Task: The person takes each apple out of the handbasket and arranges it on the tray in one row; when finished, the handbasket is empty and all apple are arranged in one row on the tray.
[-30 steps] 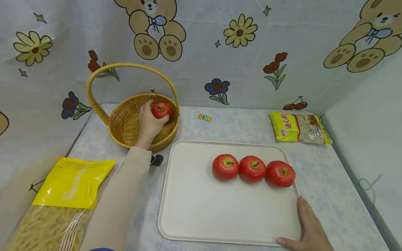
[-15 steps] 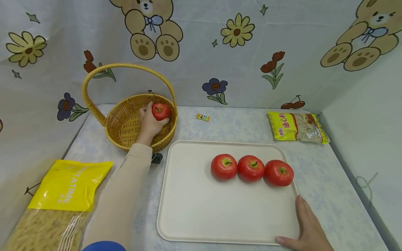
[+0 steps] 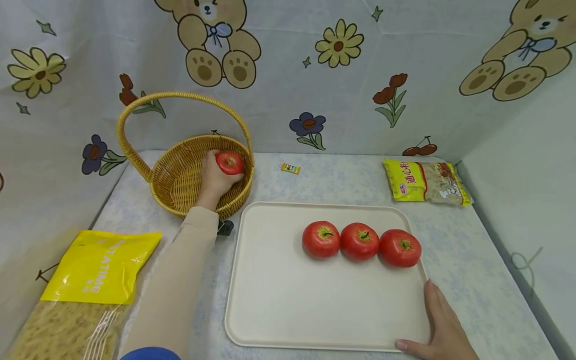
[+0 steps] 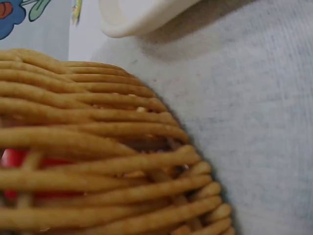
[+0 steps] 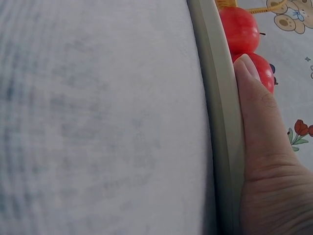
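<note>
My left hand reaches into a wicker basket with a tall handle and holds a red apple, thumb on the near side. In the left wrist view the basket's woven wall hides the hand, and a bit of red apple shows through the gaps. Three red apples stand in a row on a cream tray. At the tray's front right corner rests my right hand, fingers along the right side and thumb straight at the front rim.
A yellow-topped bag of pasta lies at the left, beside my sleeve. Near the back wall are a small yellow wrapped sweet and, at the right, another yellow food packet. A cartoon-printed cloth hangs behind the table.
The left hand has gone slightly lower into the basket, and the apple in it has turned a little. The right hand and the tray apples have stayed put; the head view shifted slightly.
</note>
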`<state>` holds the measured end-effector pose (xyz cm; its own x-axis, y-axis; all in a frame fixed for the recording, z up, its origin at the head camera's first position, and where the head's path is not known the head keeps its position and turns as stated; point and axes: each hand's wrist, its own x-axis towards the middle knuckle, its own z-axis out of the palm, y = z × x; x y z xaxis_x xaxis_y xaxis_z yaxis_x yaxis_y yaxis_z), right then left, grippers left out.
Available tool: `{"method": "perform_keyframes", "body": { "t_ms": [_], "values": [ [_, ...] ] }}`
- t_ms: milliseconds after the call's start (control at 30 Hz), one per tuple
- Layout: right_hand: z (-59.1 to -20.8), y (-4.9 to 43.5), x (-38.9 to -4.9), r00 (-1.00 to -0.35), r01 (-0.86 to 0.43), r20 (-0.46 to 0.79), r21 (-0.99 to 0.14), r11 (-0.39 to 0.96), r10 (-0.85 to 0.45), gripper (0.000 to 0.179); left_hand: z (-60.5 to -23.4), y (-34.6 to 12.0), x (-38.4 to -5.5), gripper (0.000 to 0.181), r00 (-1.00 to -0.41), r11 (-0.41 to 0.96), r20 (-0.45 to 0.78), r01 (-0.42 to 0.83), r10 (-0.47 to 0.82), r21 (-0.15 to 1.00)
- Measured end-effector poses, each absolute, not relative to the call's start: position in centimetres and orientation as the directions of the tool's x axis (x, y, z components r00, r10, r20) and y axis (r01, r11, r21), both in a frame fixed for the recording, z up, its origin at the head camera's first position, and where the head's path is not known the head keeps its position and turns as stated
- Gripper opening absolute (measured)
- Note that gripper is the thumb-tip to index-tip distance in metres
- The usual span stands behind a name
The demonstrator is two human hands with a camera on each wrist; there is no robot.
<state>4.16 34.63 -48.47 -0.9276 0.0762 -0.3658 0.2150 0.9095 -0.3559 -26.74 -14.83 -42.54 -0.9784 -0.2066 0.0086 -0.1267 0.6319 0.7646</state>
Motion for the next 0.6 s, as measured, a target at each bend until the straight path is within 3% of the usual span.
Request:
{"method": "perform_keyframes", "body": {
  "t_ms": [167, 367, 600],
  "values": [
    [-48.4, 34.6, 4.1, -0.925, 0.223, -0.372, -0.368, 0.902, 0.077, 0.153, -41.7, -14.6, -26.1, 0.091, -0.977, 0.667, 0.034, -0.117, -0.209, 0.736],
    [-48.0, 34.4, 3.9, -0.913, 0.237, -0.4, -0.349, 0.907, 0.084, 0.152, -39.2, -13.5, -23.7, 0.09, -0.965, 0.573, 0.093, -0.067, -0.245, 0.817],
    [-47.9, 34.4, 3.8, -0.909, 0.236, -0.408, -0.348, 0.907, 0.08, 0.151, -35.6, -10.9, -18.4, 0.084, -0.959, 0.488, 0.227, 0.118, -0.17, 0.865]
  ]
}}
